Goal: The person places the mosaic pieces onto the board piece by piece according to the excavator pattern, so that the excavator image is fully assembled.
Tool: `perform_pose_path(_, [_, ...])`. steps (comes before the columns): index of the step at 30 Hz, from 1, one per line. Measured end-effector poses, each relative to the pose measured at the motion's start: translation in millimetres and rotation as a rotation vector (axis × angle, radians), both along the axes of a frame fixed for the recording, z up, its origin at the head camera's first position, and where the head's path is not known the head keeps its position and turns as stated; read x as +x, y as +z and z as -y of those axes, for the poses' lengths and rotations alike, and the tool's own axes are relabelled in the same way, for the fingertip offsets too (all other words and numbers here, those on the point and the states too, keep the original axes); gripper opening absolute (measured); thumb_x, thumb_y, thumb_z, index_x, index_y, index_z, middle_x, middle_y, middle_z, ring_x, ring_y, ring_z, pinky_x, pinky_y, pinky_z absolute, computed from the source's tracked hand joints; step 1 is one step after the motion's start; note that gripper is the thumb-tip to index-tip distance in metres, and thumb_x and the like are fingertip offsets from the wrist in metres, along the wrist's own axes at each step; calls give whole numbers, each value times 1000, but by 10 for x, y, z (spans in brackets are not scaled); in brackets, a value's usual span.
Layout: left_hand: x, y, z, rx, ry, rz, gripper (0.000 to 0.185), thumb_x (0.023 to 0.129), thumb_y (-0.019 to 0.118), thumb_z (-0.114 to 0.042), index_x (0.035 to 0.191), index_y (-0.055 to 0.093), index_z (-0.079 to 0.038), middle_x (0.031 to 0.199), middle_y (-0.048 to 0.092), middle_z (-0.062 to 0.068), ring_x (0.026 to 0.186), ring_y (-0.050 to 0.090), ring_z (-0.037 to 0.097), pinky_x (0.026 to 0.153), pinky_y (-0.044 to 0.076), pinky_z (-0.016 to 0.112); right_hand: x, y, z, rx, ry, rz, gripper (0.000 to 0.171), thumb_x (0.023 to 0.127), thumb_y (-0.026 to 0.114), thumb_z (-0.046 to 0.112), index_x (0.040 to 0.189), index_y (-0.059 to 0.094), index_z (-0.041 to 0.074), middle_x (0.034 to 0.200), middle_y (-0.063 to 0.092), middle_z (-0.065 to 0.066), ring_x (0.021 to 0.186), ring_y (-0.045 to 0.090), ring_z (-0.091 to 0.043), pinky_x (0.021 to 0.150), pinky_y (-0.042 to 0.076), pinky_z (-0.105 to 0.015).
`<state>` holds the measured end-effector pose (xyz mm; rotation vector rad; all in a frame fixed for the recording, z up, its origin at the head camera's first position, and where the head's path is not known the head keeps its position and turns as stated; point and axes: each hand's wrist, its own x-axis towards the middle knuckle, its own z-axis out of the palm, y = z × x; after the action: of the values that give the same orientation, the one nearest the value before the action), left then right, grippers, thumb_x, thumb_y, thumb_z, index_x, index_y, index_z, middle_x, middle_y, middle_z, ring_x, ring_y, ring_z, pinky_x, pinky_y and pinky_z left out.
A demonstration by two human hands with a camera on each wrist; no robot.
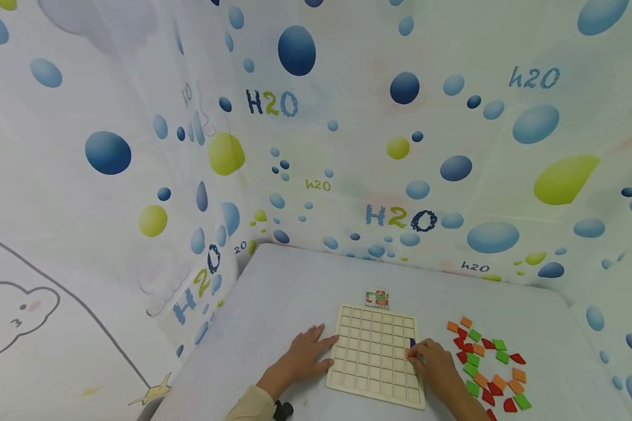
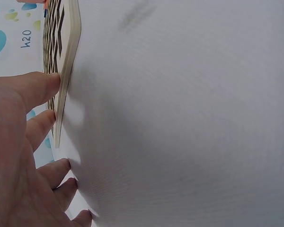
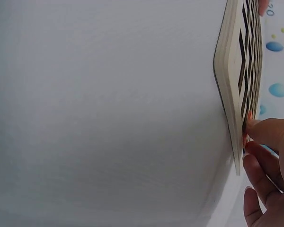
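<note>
A wooden grid board [image 1: 371, 356] lies flat on the table. My left hand [image 1: 306, 355] rests at its left side with fingers spread; in the left wrist view the thumb [image 2: 40, 87] and a finger touch the board's edge [image 2: 68, 71]. At the board's right side, my right hand [image 1: 433, 362] pinches an orange square tile [image 1: 408, 353] between thumb and fingers, over a cell of the right-hand column. Just beyond it, a dark blue tile [image 1: 412, 342] sits on the board. In the right wrist view the fingers mostly cover the orange tile [image 3: 246, 135].
Loose green, orange and red tiles [image 1: 473, 358] lie scattered on the table right of the board. A small picture card [image 1: 377, 297] lies behind the board. Near the left sleeve is a black object [image 1: 283, 410]. Printed curtains [image 1: 347, 146] enclose the table.
</note>
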<state>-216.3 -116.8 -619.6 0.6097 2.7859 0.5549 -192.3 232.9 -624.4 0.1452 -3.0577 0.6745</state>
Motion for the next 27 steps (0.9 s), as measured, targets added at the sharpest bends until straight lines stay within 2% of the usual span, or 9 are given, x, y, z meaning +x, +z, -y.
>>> perform_pose_path(5, [10, 18, 7, 13, 3, 0, 59, 102, 63, -48, 158, 49, -36, 171, 34, 12, 158, 31, 37, 127, 25, 63, 17, -29, -14, 13, 10, -45, 9, 92, 83, 19, 98, 78, 22, 103, 68, 3, 95, 63, -18, 76, 50, -39])
perform_pose_path(11, [13, 15, 9, 20, 2, -4, 59, 102, 63, -48, 158, 49, -36, 171, 34, 12, 158, 31, 37, 127, 25, 63, 30, -32, -20, -16, 7, -57, 10, 92, 83, 16, 97, 77, 21, 104, 67, 2, 96, 65, -18, 75, 51, -40])
perform_pose_path(14, [16, 25, 9, 24, 2, -5, 59, 102, 64, -47, 158, 49, -36, 171, 34, 12, 158, 31, 37, 127, 25, 63, 32, -7, -28, -33, -11, -58, 9, 93, 82, 17, 99, 77, 20, 105, 67, -1, 99, 66, -21, 79, 54, -45])
perform_pose_path(20, [12, 31, 8, 35, -2, 6, 59, 103, 64, -46, 159, 48, -35, 172, 33, 13, 158, 30, 38, 127, 24, 64, -33, 32, -228, -42, -87, -97, 16, 93, 79, 13, 109, 74, 11, 108, 67, -10, 101, 67, -30, 89, 57, -55])
perform_pose_path(27, [12, 15, 12, 38, -6, -2, 59, 103, 63, -46, 159, 49, -34, 171, 34, 13, 158, 31, 39, 127, 25, 64, -100, 22, -604, 6, -226, -117, 27, 93, 74, 11, 116, 71, -3, 108, 65, -25, 100, 64, -43, 83, 53, -65])
